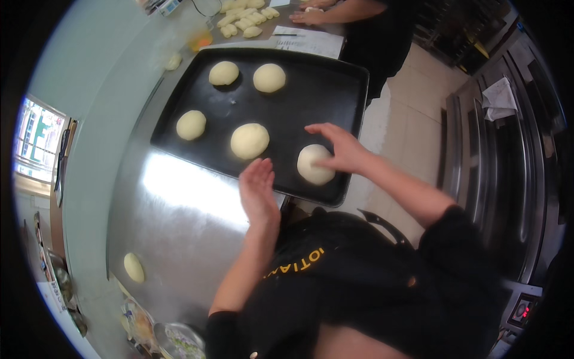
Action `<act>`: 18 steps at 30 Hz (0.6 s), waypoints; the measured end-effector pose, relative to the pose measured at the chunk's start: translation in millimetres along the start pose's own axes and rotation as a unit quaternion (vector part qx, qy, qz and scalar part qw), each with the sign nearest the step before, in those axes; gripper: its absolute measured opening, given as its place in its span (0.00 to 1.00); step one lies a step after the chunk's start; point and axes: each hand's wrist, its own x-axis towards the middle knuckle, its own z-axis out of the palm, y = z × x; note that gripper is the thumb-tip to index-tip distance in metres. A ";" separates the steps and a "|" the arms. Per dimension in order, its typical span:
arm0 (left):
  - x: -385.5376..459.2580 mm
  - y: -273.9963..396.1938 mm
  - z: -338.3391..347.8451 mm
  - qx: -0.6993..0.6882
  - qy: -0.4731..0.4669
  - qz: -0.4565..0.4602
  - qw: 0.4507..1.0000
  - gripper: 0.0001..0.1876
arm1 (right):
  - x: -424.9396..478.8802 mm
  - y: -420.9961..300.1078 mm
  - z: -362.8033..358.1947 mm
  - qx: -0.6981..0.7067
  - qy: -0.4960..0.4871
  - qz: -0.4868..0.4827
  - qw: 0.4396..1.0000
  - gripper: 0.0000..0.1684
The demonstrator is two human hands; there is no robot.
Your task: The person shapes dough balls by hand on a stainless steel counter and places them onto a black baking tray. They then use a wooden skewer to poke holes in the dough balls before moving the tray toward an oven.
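Note:
A black baking tray (309,107) lies before me with several round dough balls on it. At its near right corner sits one dough ball (312,167); my right hand (343,148) is over its right side, fingers spread, the thumb overlapping it. Whether the thumb presses on the dough I cannot tell. My left hand (259,190) is at the tray's near edge, fingers together and palm turned inward, holding nothing. Just beyond its fingertips is the largest-looking dough ball (250,141). Farther off are another dough ball (191,125) at the left and two along the far side.
The steel worktable (179,224) bears a lone dough piece (133,267) and a metal bowl (179,341) of chopped food. Beyond the tray lie printed papers (309,41), several dough rolls (244,20) and a co-worker's hands (309,17). A deck oven (489,179) stands at the right.

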 end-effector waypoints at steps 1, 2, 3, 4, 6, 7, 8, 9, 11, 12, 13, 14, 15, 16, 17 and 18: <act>-0.4 5.7 -13.8 -0.001 -0.002 0.020 1.000 0.24 | -5.3 -6.6 -2.6 -0.091 -0.039 -0.057 0.993 0.39; -2.8 12.6 -24.6 0.005 0.012 0.035 0.999 0.23 | -7.7 -10.0 -3.1 -0.179 -0.077 -0.114 0.974 0.46; -7.0 19.3 -34.4 0.012 0.026 0.052 0.998 0.22 | -7.7 -11.4 -2.4 -0.210 -0.109 -0.122 0.964 0.49; -10.4 22.5 -49.9 0.018 0.037 0.066 0.997 0.21 | -5.8 -13.7 0.4 -0.241 -0.142 -0.132 0.951 0.53; -21.3 28.2 -73.8 0.040 0.084 0.095 0.991 0.18 | 0.9 -9.6 7.5 -0.240 -0.181 -0.140 0.943 0.54; -26.5 30.7 -88.2 0.045 0.102 0.098 0.989 0.16 | 6.0 -11.9 11.9 -0.224 -0.188 -0.100 0.951 0.53; -30.5 28.7 -103.7 0.050 0.123 0.102 0.986 0.15 | 6.9 -4.4 12.9 -0.221 -0.164 -0.126 0.953 0.51; -34.0 33.0 -122.8 0.058 0.151 0.113 0.980 0.14 | 7.4 -6.2 16.2 -0.246 -0.155 -0.114 0.950 0.50; -40.7 35.1 -161.8 -0.007 0.183 0.141 0.973 0.12 | 2.8 -14.4 21.0 -0.250 -0.135 -0.108 0.953 0.49; -41.4 39.9 -173.6 -0.019 0.215 0.143 0.966 0.11 | -2.7 -15.2 20.0 -0.238 -0.112 -0.116 0.958 0.48; -45.7 47.4 -184.8 -0.035 0.251 0.145 0.956 0.10 | -5.3 -14.9 19.3 -0.255 -0.120 -0.076 0.956 0.51; -48.7 60.4 -209.3 -0.050 0.292 0.134 0.946 0.09 | -5.8 -32.8 19.9 -0.273 -0.132 -0.058 0.951 0.53; -48.9 69.0 -234.4 -0.067 0.326 0.120 0.935 0.09 | -5.1 -47.0 18.6 -0.296 -0.139 -0.036 0.944 0.56; -46.7 81.9 -262.3 -0.091 0.377 0.126 0.913 0.09 | -1.8 -52.2 16.1 -0.242 -0.122 -0.041 0.962 0.57; -46.8 98.4 -295.6 -0.114 0.422 0.130 0.890 0.09 | 2.8 -57.4 15.7 -0.187 -0.104 -0.044 0.976 0.59; -48.1 113.3 -331.1 -0.119 0.473 0.157 0.859 0.10 | 9.6 -68.4 18.4 -0.095 -0.073 -0.039 0.992 0.56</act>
